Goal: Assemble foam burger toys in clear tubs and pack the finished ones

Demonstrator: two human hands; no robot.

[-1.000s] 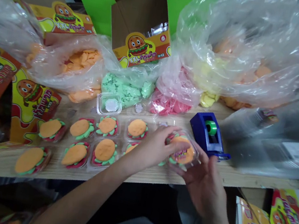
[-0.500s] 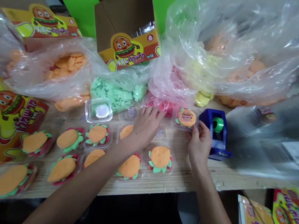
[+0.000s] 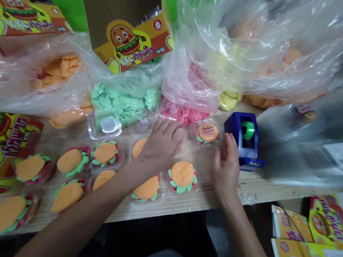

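Note:
My left hand [image 3: 162,146] is over the middle of the table, its fingers bent and close together by the pink pieces [image 3: 183,114]; whatever lies under them is hidden. My right hand [image 3: 226,170] is open, with fingers stretched out beside the blue tape dispenser [image 3: 244,143] and nothing in its grasp. Left of those fingertips sits a clear pack holding a toy-like candy burger with a printed label [image 3: 207,133]. An unlabelled candy burger [image 3: 182,174] with an orange top and green frill lies between my hands in a clear tray.
Several more burgers [image 3: 30,167] in clear trays lie on the left. A clear plastic container [image 3: 105,125] stands by the bag of green pieces [image 3: 123,100]. Behind are bags of orange pieces [image 3: 61,68], a display box [image 3: 138,50] and a large clear bag [image 3: 269,53].
My right hand has let go of the labelled burger pack and drawn slightly back from it. My left hand's fingers have bunched closer together. The camera view has shifted somewhat.

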